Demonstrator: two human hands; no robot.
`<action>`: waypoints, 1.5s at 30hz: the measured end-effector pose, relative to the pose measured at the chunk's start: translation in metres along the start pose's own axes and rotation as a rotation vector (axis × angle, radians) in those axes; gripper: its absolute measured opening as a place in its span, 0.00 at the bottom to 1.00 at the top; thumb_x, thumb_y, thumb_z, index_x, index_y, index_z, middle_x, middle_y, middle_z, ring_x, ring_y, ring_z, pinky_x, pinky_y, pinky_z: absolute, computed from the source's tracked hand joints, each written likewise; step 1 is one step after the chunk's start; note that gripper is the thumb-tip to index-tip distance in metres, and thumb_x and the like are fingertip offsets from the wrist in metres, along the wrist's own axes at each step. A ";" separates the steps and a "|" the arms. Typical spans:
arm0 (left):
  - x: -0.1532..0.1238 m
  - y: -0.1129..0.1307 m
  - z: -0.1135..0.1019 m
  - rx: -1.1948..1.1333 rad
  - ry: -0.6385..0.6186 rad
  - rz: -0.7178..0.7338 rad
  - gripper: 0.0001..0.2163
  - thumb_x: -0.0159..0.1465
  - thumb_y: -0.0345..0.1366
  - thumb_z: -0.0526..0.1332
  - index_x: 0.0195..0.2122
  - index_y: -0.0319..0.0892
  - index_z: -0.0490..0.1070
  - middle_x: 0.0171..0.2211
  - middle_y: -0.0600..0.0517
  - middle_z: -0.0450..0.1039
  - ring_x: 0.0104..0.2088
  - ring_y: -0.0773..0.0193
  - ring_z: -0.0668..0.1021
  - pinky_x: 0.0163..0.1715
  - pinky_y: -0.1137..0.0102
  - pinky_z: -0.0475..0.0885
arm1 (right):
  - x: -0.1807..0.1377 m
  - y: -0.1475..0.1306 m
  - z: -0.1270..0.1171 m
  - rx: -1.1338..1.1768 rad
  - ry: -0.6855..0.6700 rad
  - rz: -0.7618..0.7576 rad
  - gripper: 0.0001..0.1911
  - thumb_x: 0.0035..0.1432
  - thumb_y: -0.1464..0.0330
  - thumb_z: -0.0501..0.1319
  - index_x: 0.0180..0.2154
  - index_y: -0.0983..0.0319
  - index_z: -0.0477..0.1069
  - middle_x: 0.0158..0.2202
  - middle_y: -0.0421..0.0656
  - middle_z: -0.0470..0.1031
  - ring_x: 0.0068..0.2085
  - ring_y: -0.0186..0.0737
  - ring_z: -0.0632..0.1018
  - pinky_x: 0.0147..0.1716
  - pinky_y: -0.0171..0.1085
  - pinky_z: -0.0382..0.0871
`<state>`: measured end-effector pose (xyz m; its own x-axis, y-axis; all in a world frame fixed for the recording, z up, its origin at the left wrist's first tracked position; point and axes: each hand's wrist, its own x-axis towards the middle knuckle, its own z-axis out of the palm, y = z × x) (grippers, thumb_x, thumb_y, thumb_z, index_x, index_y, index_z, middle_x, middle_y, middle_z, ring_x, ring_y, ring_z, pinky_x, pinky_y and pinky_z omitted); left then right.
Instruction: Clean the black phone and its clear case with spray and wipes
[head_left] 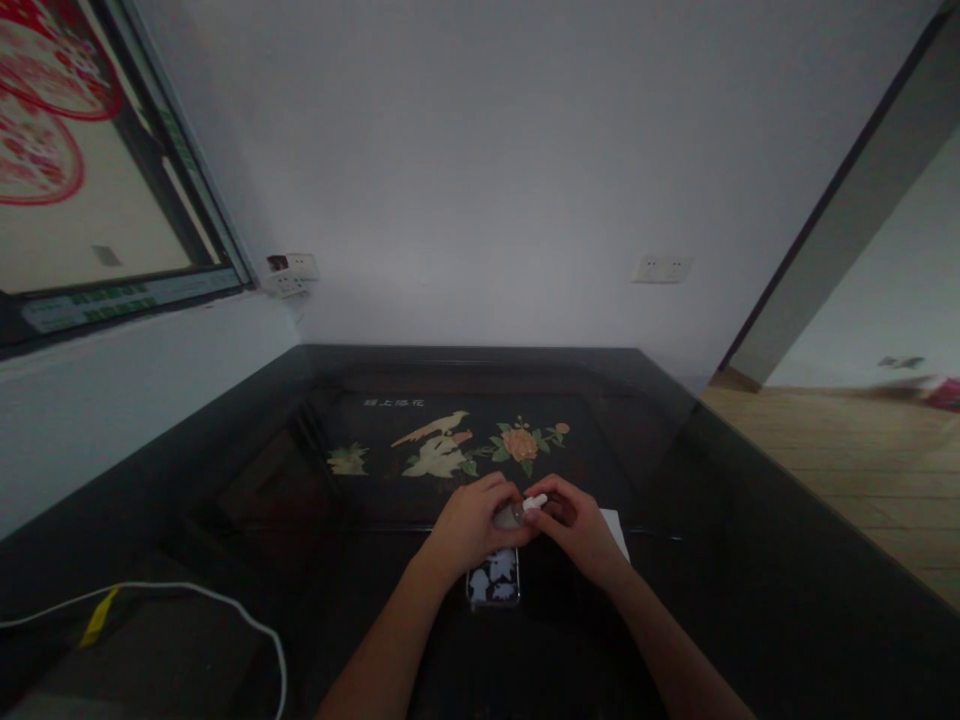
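Over a dark glass-topped table, my left hand is closed round a small greyish bottle-like object. My right hand pinches the object's white cap or tip. Both hands meet just above a phone with a patterned case, which lies flat on the table. A white sheet of paper shows partly from under my right hand.
The tabletop bears an inlaid picture of birds and flowers. A white cable with a yellow tag curves over the table's left front. A window stands at the left, wall sockets behind, and a wooden floor at the right.
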<state>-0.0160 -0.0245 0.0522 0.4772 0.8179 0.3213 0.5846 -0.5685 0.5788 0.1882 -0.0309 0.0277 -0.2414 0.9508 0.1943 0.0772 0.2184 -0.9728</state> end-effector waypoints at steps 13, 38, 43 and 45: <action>0.000 -0.004 0.003 0.050 -0.017 -0.026 0.10 0.60 0.43 0.69 0.38 0.45 0.74 0.36 0.54 0.71 0.34 0.66 0.74 0.31 0.74 0.63 | 0.002 -0.001 0.000 -0.055 0.030 0.017 0.16 0.55 0.60 0.72 0.44 0.58 0.76 0.40 0.42 0.80 0.38 0.42 0.80 0.38 0.39 0.76; 0.000 -0.001 -0.002 0.016 -0.014 -0.044 0.10 0.60 0.42 0.70 0.37 0.45 0.75 0.35 0.55 0.71 0.35 0.65 0.75 0.34 0.73 0.65 | 0.002 -0.002 0.001 0.188 0.036 0.047 0.19 0.54 0.59 0.73 0.47 0.57 0.78 0.49 0.46 0.82 0.51 0.48 0.81 0.55 0.48 0.75; 0.000 -0.001 -0.005 -0.026 -0.049 -0.040 0.10 0.63 0.44 0.68 0.40 0.45 0.76 0.35 0.54 0.71 0.36 0.64 0.75 0.36 0.73 0.66 | 0.002 -0.003 0.001 0.253 0.003 0.031 0.20 0.58 0.60 0.71 0.51 0.55 0.76 0.51 0.45 0.81 0.55 0.48 0.80 0.60 0.50 0.71; 0.001 0.000 -0.005 -0.045 -0.060 -0.032 0.10 0.64 0.44 0.67 0.40 0.45 0.76 0.34 0.54 0.71 0.35 0.65 0.74 0.35 0.73 0.65 | 0.001 -0.005 0.001 0.269 -0.002 0.014 0.20 0.58 0.60 0.71 0.52 0.55 0.76 0.51 0.46 0.81 0.55 0.47 0.80 0.60 0.49 0.71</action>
<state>-0.0194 -0.0234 0.0562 0.4980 0.8279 0.2580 0.5703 -0.5368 0.6217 0.1866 -0.0308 0.0324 -0.2437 0.9529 0.1803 -0.1788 0.1386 -0.9741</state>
